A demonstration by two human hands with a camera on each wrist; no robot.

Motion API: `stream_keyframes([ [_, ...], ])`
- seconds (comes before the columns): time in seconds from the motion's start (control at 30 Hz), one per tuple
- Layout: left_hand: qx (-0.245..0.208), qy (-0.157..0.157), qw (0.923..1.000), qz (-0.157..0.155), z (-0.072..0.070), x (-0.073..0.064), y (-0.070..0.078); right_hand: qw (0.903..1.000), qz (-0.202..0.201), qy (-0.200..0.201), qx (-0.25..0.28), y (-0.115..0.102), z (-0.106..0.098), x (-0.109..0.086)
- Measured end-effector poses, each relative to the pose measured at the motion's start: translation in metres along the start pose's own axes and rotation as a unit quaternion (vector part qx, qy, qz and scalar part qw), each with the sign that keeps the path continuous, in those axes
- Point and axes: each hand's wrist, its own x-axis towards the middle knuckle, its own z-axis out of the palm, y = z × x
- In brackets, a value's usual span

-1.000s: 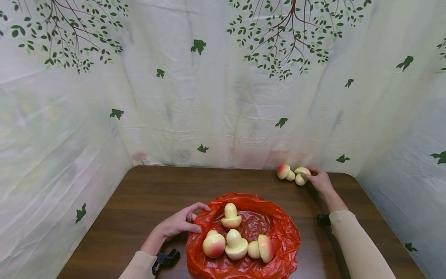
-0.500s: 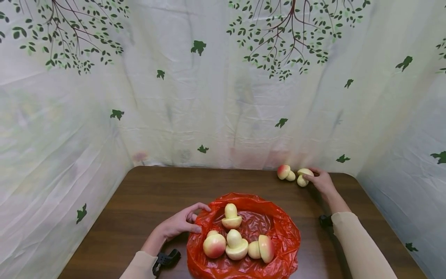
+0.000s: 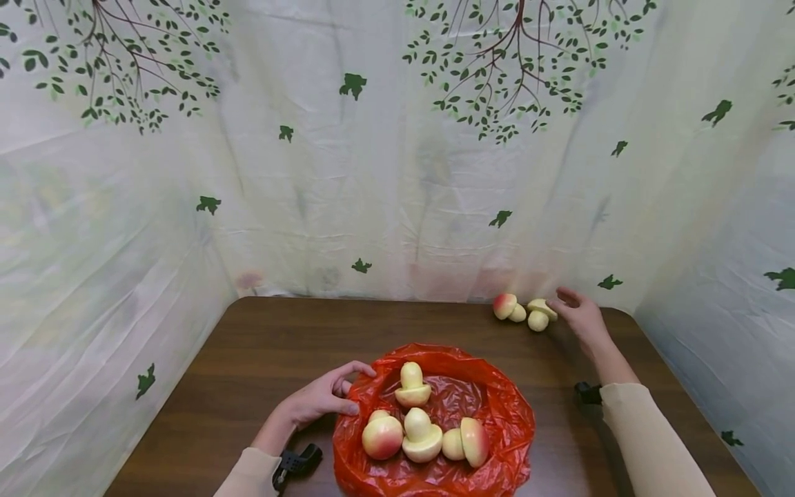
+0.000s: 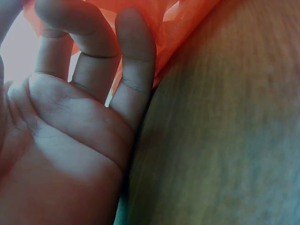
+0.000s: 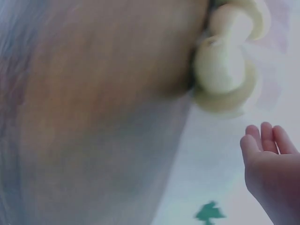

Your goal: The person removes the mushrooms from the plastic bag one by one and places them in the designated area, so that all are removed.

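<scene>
A red plastic bag (image 3: 522,414) lies spread wide on the table, with several toy mushrooms (image 3: 422,442) inside it, cream with some reddish caps. At its left rim my left hand (image 3: 317,399) touches the plastic with thumb and forefinger spread apart. The left wrist view shows the other fingers loosely bent against the red film (image 4: 173,37). By the table's far right edge, my right hand (image 3: 584,321) is beside a pale toy mushroom (image 3: 539,316), fingers spread and holding nothing. Another mushroom (image 3: 506,307) with a red cap lies just left of that one.
The brown wooden table (image 3: 298,331) ends at a white cloth backdrop (image 3: 385,172) printed with leaves and branches. Further cloth hangs at both sides. Black straps with wrist cameras (image 3: 301,461) sit on the wrists.
My right hand shifted the pale mushroom slightly right, then let it go, and it rolled back a little left. The hand has drawn off to the right. The left hand stayed at the bag.
</scene>
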Motion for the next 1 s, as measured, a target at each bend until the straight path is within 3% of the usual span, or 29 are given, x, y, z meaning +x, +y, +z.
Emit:
stream_keyframes([
  [0.33, 0.007, 0.012, 0.9998, -0.011, 0.0, 0.001, -0.001, 0.995, -0.087, -0.029, 0.039, -0.053, 0.02, -0.038],
  [0.53, 0.009, 0.016, 0.9998, -0.012, 0.0, 0.001, -0.001, 0.9859, -0.142, -0.08, 0.037, -0.083, 0.049, -0.064],
  [0.77, 0.007, 0.011, 0.9999, -0.009, 0.0, 0.001, -0.002, 0.9691, -0.195, -0.149, 0.023, -0.1, 0.09, -0.088],
  [1.0, 0.012, 0.018, 0.9997, -0.013, 0.0, 0.0, -0.001, 0.9533, -0.183, -0.235, 0.053, -0.104, 0.126, -0.095],
])
